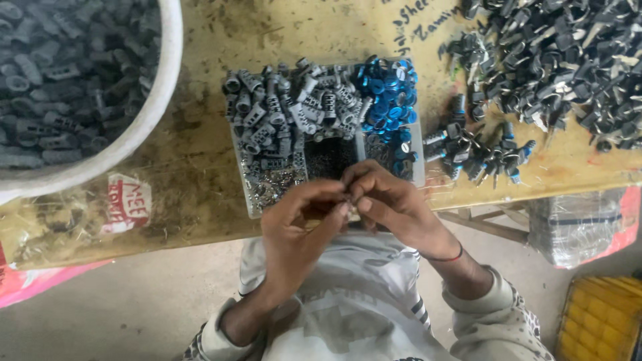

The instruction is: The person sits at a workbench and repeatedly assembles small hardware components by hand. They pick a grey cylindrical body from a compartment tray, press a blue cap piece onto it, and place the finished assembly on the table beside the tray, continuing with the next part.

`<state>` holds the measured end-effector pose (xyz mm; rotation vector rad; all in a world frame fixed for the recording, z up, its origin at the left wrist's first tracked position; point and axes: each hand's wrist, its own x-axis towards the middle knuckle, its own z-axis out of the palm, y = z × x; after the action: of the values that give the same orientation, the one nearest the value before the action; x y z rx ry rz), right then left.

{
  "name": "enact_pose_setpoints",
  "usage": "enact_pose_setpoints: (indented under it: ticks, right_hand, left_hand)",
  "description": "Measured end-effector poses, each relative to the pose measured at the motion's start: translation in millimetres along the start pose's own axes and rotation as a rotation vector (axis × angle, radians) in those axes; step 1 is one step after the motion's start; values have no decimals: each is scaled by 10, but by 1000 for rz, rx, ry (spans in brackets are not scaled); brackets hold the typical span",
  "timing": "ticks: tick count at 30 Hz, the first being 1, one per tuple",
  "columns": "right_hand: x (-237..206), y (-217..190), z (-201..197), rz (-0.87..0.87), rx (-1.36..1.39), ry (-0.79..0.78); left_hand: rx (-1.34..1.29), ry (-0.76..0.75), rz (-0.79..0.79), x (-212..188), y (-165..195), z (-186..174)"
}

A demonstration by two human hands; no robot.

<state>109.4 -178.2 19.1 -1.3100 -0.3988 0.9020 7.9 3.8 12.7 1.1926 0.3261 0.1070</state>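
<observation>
Small part point(349, 198), pinched between the fingertips of both hands, sits at the lower centre of the frame, just at the near edge of the tray point(418, 175). It is too small and too covered by fingers to tell its exact shape; it seems dark, perhaps metal or plastic. The left hand point(297, 224) is curled nearly closed, with thumb and forefinger pressed on the part from the left. The right hand point(391, 204) is also mostly closed and meets it from the right, so the fingertips of both hands touch each other.

I judge the part to be very light and stiff, like the pieces in the tray, and easy to drop because it is so tiny. A fingertip pinch on its sides seems the only good hold; a full grasp would hide it.

The tray lies on the worn bench point(200, 167) at centre. It holds grey sleeves point(281, 110) in its upper left, blue caps point(388, 90) in its upper right, and small metal bits point(274, 184) at its lower left. A white bucket point(144, 124) of grey pieces fills the upper left of the frame. A heap of dark parts point(562, 60) lies at the upper right.
</observation>
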Motion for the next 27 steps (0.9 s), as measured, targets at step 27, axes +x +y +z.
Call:
enact_pose_setpoints:
  ticks: [27]
  right_hand:
    - [-110, -14, 169, -386, -625, 132]
  left_hand:
    - [492, -108, 232, -16, 130, -74]
